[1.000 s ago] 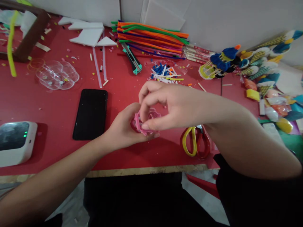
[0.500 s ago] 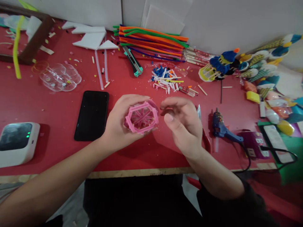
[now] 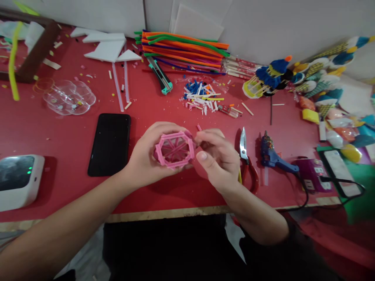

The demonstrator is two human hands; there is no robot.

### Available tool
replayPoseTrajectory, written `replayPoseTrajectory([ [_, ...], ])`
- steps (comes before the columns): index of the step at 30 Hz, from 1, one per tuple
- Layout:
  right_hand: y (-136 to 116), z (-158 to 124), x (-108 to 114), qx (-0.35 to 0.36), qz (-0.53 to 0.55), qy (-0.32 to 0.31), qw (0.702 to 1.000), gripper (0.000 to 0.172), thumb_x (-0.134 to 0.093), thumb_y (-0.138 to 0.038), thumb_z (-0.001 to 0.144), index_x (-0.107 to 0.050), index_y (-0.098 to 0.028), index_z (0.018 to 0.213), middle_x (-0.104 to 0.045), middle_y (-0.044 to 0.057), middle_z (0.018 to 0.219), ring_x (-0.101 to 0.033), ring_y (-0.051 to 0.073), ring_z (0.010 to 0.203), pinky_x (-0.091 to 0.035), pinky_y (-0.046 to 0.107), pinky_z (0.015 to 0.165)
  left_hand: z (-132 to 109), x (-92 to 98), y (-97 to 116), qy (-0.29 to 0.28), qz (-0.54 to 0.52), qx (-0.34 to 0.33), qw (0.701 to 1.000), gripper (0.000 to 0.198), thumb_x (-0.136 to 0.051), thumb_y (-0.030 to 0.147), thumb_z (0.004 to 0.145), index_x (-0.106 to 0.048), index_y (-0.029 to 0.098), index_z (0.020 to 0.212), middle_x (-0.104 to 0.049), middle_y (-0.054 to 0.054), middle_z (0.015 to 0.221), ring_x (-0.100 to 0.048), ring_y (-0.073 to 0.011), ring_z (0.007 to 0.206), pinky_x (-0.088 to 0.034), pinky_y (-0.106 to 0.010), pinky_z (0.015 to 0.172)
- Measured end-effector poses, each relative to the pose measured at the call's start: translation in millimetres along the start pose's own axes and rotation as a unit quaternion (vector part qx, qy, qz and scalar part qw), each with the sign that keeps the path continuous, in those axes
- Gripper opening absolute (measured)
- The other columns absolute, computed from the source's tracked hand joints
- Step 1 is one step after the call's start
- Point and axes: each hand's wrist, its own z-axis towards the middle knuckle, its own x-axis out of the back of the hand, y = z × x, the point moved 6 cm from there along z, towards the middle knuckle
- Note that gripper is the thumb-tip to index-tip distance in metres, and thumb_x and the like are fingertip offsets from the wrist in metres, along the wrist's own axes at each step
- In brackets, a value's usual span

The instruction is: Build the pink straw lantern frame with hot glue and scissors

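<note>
My left hand (image 3: 146, 162) is closed around a pink octagonal frame made of sticks (image 3: 174, 149), with spokes crossing inside it, held just above the red table (image 3: 58, 136). My right hand (image 3: 218, 158) is right beside the frame's right edge, fingers curled, pinching a short pink stick piece (image 3: 199, 127) against the frame.
A black phone (image 3: 109, 143) lies left of my hands, a white device (image 3: 19, 179) further left. Scissors (image 3: 246, 164) and a blue glue gun (image 3: 271, 154) lie to the right. Pipe cleaners (image 3: 181, 50), a cutter (image 3: 161, 76), cut stick bits (image 3: 202, 97) and a clear tray (image 3: 68, 97) lie behind.
My right hand came off the frame and drew back, then moved in again to its right edge. The left hand turned the frame so its open face shows.
</note>
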Motion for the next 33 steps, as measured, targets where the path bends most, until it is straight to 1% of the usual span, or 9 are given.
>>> replayPoseTrajectory([
  [2, -1.5, 1.9, 0.2, 0.021, -0.008, -0.026, 0.999, 0.029, -0.069, -0.032, 0.093, -0.071, -0.037, 0.121, -0.063, 0.003, 0.107, -0.062, 0.019, 0.102, -0.056, 0.039, 0.092, -0.6, -0.9, -2.0, -0.003, -0.009, 0.020, 1.000, 0.058, -0.092, 0.034, 0.069, -0.064, 0.030, 0.120, -0.069, -0.005, 0.123, -0.067, -0.0270, 0.114, -0.058, -0.045, 0.096],
  [4, -2.8, 4.0, 0.1, 0.035, -0.005, -0.050, 0.998, 0.035, -0.070, -0.027, 0.093, -0.070, -0.039, 0.126, -0.061, 0.003, 0.110, -0.060, 0.018, 0.106, -0.054, 0.038, 0.098, -0.9, -1.3, -3.2, 0.002, -0.014, 0.036, 0.999, 0.059, -0.093, 0.034, 0.067, -0.064, 0.030, 0.118, -0.069, -0.004, 0.123, -0.067, -0.0274, 0.114, -0.059, -0.046, 0.095],
  [7, -4.8, 6.1, -0.4, 0.051, -0.012, -0.069, 0.996, 0.039, -0.069, -0.025, 0.094, -0.069, -0.039, 0.130, -0.058, 0.003, 0.112, -0.059, 0.017, 0.108, -0.052, 0.037, 0.101, -1.1, -1.4, -2.6, 0.009, -0.024, 0.047, 0.999, 0.062, -0.096, 0.034, 0.064, -0.064, 0.028, 0.117, -0.069, -0.005, 0.122, -0.067, -0.0274, 0.115, -0.059, -0.046, 0.095],
  [11, -5.1, 6.3, -0.8, 0.049, -0.055, -0.067, 0.995, 0.032, -0.067, -0.031, 0.095, -0.071, -0.037, 0.126, -0.060, 0.004, 0.110, -0.060, 0.019, 0.107, -0.054, 0.040, 0.098, -1.5, -2.2, -1.7, 0.001, -0.015, 0.045, 0.999, 0.059, -0.094, 0.033, 0.067, -0.063, 0.026, 0.117, -0.068, -0.007, 0.122, -0.067, -0.0274, 0.115, -0.059, -0.045, 0.093],
  [15, -2.6, 5.4, -1.5, 0.039, -0.065, -0.065, 0.995, 0.028, -0.066, -0.036, 0.096, -0.071, -0.036, 0.123, -0.060, 0.005, 0.111, -0.061, 0.020, 0.108, -0.055, 0.043, 0.099, -1.4, -1.0, -2.3, 0.010, -0.008, 0.033, 0.999, 0.062, -0.096, 0.038, 0.063, -0.064, 0.025, 0.115, -0.069, -0.009, 0.121, -0.067, -0.0281, 0.114, -0.058, -0.046, 0.093],
  [19, -1.6, 5.3, -2.6, 0.040, -0.050, -0.063, 0.996, 0.028, -0.068, -0.033, 0.095, -0.071, -0.035, 0.122, -0.059, 0.004, 0.111, -0.060, 0.019, 0.109, -0.053, 0.041, 0.100, -0.7, -1.1, -3.2, 0.005, -0.005, 0.018, 1.000, 0.061, -0.096, 0.034, 0.064, -0.065, 0.028, 0.116, -0.069, -0.008, 0.120, -0.066, -0.0270, 0.113, -0.057, -0.047, 0.095],
  [22, -1.9, 5.3, -2.7, 0.037, -0.059, -0.061, 0.996, 0.026, -0.066, -0.035, 0.095, -0.070, -0.034, 0.121, -0.060, 0.005, 0.112, -0.061, 0.020, 0.109, -0.054, 0.042, 0.100, -0.1, -0.8, -2.9, 0.002, -0.005, 0.009, 1.000, 0.063, -0.097, 0.033, 0.063, -0.065, 0.028, 0.117, -0.068, -0.008, 0.119, -0.065, -0.0264, 0.112, -0.056, -0.049, 0.098],
  [27, -2.4, 5.0, -2.9, 0.038, -0.068, -0.075, 0.994, 0.029, -0.068, -0.039, 0.093, -0.068, -0.034, 0.122, -0.060, 0.005, 0.113, -0.060, 0.022, 0.112, -0.053, 0.045, 0.101, 0.5, -0.6, -0.9, -0.006, 0.005, 0.019, 1.000, 0.056, -0.093, 0.036, 0.069, -0.064, 0.028, 0.117, -0.068, -0.008, 0.121, -0.065, -0.0274, 0.114, -0.056, -0.049, 0.099],
  [33, -0.9, 5.2, -3.2, 0.041, -0.049, -0.073, 0.995, 0.029, -0.069, -0.032, 0.093, -0.068, -0.033, 0.121, -0.059, 0.005, 0.114, -0.060, 0.021, 0.112, -0.053, 0.043, 0.102, 0.4, -0.4, -0.7, -0.002, 0.011, 0.025, 1.000, 0.059, -0.094, 0.037, 0.066, -0.065, 0.028, 0.116, -0.069, -0.006, 0.120, -0.067, -0.0276, 0.111, -0.058, -0.048, 0.095],
])
